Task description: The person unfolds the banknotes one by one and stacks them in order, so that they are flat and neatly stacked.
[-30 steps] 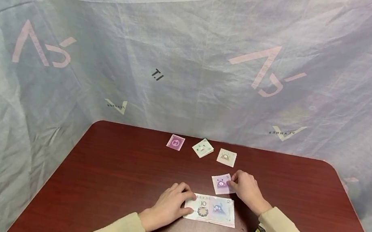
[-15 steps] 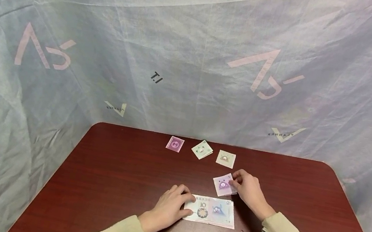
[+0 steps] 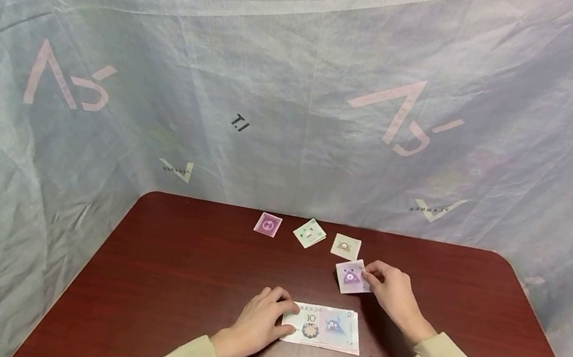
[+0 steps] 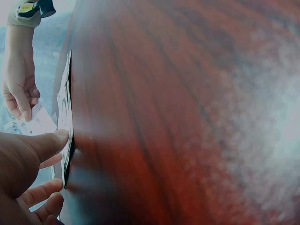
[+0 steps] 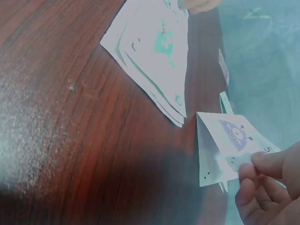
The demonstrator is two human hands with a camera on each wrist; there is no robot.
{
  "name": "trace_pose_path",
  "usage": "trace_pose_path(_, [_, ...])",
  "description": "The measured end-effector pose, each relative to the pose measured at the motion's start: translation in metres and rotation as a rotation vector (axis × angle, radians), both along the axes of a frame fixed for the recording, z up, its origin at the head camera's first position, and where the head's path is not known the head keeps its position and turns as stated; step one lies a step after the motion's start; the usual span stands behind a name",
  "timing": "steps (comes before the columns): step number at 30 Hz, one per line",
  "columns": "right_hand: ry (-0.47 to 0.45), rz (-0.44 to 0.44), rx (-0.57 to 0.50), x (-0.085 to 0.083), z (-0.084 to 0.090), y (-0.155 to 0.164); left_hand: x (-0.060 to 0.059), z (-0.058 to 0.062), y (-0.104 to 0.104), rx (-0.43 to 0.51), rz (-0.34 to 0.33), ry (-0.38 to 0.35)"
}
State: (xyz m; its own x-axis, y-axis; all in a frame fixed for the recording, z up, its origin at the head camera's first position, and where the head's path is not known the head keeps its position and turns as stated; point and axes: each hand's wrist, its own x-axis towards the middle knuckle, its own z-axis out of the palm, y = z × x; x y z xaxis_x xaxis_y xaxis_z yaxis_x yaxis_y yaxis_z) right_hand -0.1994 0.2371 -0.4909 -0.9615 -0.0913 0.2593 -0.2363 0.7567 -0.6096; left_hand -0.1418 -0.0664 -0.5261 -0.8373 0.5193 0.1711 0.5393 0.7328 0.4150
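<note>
Head view. The right hand [image 3: 392,289] pinches a small folded purple-and-white paper note [image 3: 352,276] by its right edge, between thumb and fingertips. The note sits above the dark red-brown wooden table [image 3: 179,274], just in front of a folded cream paper note [image 3: 346,247] near the far edge. Whether its lower edge touches the table cannot be told. The left hand [image 3: 258,323] rests with curled fingers on the left end of a flat stack of pale banknotes marked 10 [image 3: 323,327], which lies at mid-table near the person. Along the far edge, left of the cream note, lie a folded green-and-white paper note [image 3: 309,233] and a folded magenta paper note [image 3: 268,225], each apart from its neighbour. A wrinkled grey-blue fabric backdrop [image 3: 292,78] encloses the table.

Left wrist view. The thumb of the left hand [image 4: 26,173] presses against the edge of the banknote stack [image 4: 65,140]. The right hand [image 4: 18,93] is visible beyond, fingers curled downward.

Right wrist view. The right hand [image 5: 269,187] grips the purple-and-white note [image 5: 227,145] at one corner; a figure 5 shows beside the thumb. The fold is partly sprung open. The banknote stack [image 5: 150,51] lies fanned slightly on the table [image 5: 70,140], well apart from the held note.
</note>
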Motion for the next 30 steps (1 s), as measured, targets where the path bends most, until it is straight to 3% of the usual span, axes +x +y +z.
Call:
trace_pose_path(8, [-0.029,0.014,-0.013,0.005,0.006,0.004,0.002,-0.002,-0.004,0.008,0.009,-0.001])
trace_pose_path(16, [0.025,-0.024,-0.052,0.011,0.005,0.010,0.001,-0.001,0.000,-0.010,0.002,-0.001])
trace_pose_path(30, [0.070,0.032,-0.093,0.030,0.015,0.002,0.000,-0.004,0.000,-0.008,-0.003,0.045])
